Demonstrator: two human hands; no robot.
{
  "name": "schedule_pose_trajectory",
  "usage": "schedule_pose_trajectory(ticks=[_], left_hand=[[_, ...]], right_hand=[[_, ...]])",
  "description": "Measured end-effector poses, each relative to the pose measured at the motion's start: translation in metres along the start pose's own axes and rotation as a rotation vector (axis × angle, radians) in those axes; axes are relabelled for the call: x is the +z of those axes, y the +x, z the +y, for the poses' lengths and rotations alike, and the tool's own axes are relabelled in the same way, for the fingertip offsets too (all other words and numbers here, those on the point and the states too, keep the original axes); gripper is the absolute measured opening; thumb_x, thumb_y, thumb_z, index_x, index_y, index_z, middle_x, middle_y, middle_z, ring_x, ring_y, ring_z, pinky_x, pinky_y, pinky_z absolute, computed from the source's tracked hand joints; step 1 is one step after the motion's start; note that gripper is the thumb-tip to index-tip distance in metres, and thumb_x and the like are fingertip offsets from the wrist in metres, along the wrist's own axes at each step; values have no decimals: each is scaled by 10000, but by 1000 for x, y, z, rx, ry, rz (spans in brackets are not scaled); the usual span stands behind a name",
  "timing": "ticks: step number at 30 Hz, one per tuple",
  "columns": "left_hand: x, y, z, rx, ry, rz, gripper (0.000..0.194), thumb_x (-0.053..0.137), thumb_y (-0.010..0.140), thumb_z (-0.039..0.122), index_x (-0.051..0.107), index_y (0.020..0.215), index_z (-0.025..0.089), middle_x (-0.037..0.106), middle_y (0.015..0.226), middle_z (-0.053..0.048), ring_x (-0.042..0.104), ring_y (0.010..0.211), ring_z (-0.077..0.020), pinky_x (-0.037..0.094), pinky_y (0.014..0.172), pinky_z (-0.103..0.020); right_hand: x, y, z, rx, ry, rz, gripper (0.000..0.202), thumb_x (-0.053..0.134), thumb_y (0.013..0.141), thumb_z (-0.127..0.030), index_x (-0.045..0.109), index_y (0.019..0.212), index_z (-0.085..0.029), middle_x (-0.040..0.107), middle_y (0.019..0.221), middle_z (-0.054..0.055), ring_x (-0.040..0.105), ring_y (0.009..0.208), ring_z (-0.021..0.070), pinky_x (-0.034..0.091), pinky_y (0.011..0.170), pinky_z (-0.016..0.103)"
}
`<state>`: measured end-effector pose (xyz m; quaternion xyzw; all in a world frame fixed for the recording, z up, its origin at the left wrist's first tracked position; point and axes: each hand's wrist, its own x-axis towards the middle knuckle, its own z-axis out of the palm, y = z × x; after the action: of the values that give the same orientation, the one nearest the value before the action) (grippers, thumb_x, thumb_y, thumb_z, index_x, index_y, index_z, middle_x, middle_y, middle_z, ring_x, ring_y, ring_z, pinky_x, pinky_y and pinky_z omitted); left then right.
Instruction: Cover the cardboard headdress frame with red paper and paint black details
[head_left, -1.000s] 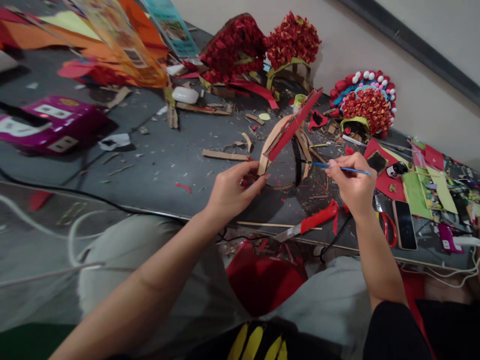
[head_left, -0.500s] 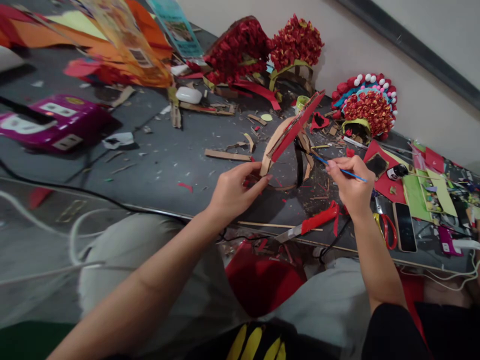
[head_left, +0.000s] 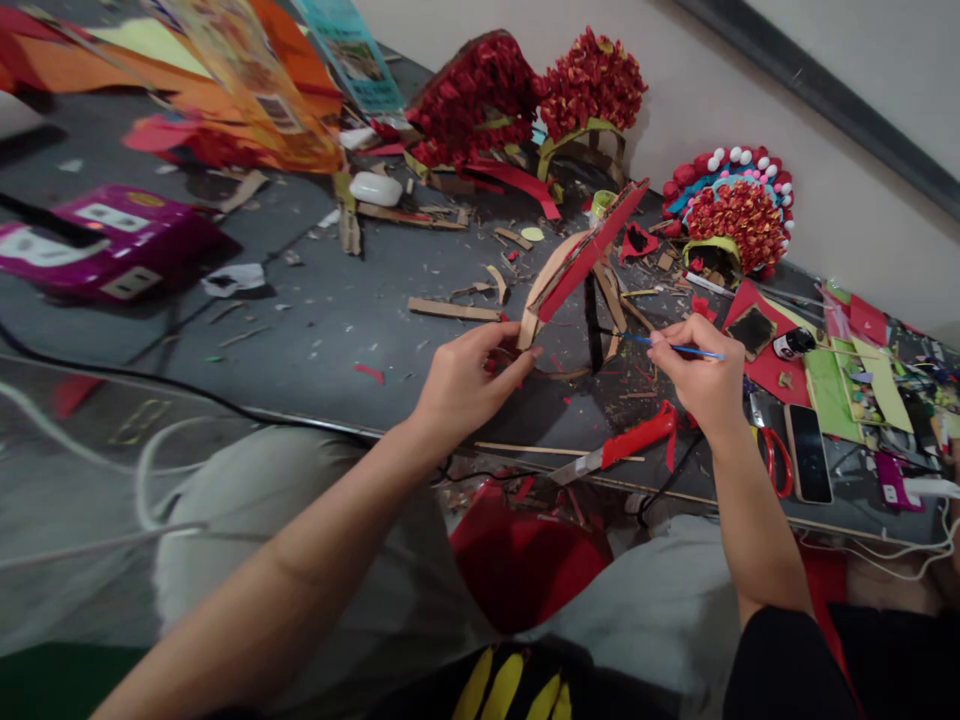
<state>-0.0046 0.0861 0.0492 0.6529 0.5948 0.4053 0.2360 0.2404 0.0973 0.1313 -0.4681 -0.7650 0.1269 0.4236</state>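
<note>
My left hand (head_left: 480, 375) pinches the lower left edge of a cardboard headpiece (head_left: 551, 270), a ring-shaped frame with a red panel (head_left: 592, 250) slanting up from it. A strip on its right side (head_left: 592, 325) is black. In my right hand (head_left: 701, 355) is a thin blue paintbrush (head_left: 682, 349), held like a pen. The brush tip is at or very close to the black strip. To the right, a small black-and-white bottle (head_left: 795, 344) stands by a dark-stained square (head_left: 752, 332) on red paper.
A red-handled knife (head_left: 637, 437) lies at the table's front edge, near scissors (head_left: 776, 460) and a phone (head_left: 809, 455). Flowered red headpieces (head_left: 592, 85) stand along the wall. A purple power strip (head_left: 112, 245) sits at left. Cardboard scraps (head_left: 454, 309) litter the table.
The brush has moved down along the black strip, and its handle now lies flatter. My left hand keeps its hold on the headpiece, almost unmoved.
</note>
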Motion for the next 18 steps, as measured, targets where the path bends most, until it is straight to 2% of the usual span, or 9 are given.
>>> schedule_pose_trajectory(ticks=[3, 7, 9, 11, 13, 15, 18], left_hand=[[-4, 1, 1, -24, 22, -4, 293, 611, 812, 474, 616, 878, 189, 640, 802, -40, 570, 650, -164, 450, 606, -261], [-15, -4, 8, -67, 67, -19, 387, 672, 760, 541, 497, 698, 201, 522, 602, 17, 444, 516, -122, 343, 509, -247], [-22, -9, 20, -40, 25, -51, 430, 605, 800, 567, 462, 626, 200, 446, 526, 31, 381, 482, -110, 302, 488, -244], [-30, -16, 39, -8, -109, -129, 469, 514, 853, 574, 461, 581, 196, 421, 498, 23, 368, 477, -110, 306, 483, -243], [-39, -24, 67, -26, -344, -325, 490, 450, 900, 557, 496, 579, 189, 483, 520, -5, 424, 497, -122, 364, 504, -247], [-45, -31, 99, -86, -668, -609, 500, 385, 937, 537, 565, 639, 177, 581, 589, -47, 491, 527, -141, 406, 511, -252], [-46, -41, 138, -82, -1014, -1188, 505, 398, 941, 544, 664, 791, 141, 688, 778, -112, 575, 622, -163, 467, 569, -259]], right_hand=[[-3, 0, -2, 15, -37, -30, 261, 610, 850, -268, 457, 644, -221, 637, 634, -34, 574, 581, 93, 456, 587, 245], [-9, 1, -6, 14, -51, -99, 259, 622, 834, -247, 470, 628, -213, 617, 614, -38, 584, 591, 98, 456, 589, 239], [-11, 2, -7, 6, -18, -72, 258, 640, 836, -251, 485, 634, -211, 632, 619, -38, 600, 587, 100, 466, 580, 232], [-8, 2, -6, -14, 39, 14, 247, 649, 855, -265, 505, 662, -211, 677, 667, -30, 632, 597, 103, 490, 587, 226], [-2, 1, -4, -50, 92, 102, 228, 650, 877, -279, 523, 699, -214, 724, 748, -14, 680, 649, 112, 528, 626, 232], [7, -1, 0, -99, 114, 158, 208, 653, 887, -293, 537, 730, -218, 754, 818, 5, 721, 724, 131, 560, 674, 249], [19, -4, 5, -147, 84, 205, 215, 643, 901, -339, 547, 746, -225, 767, 844, 25, 748, 790, 161, 587, 715, 281]])
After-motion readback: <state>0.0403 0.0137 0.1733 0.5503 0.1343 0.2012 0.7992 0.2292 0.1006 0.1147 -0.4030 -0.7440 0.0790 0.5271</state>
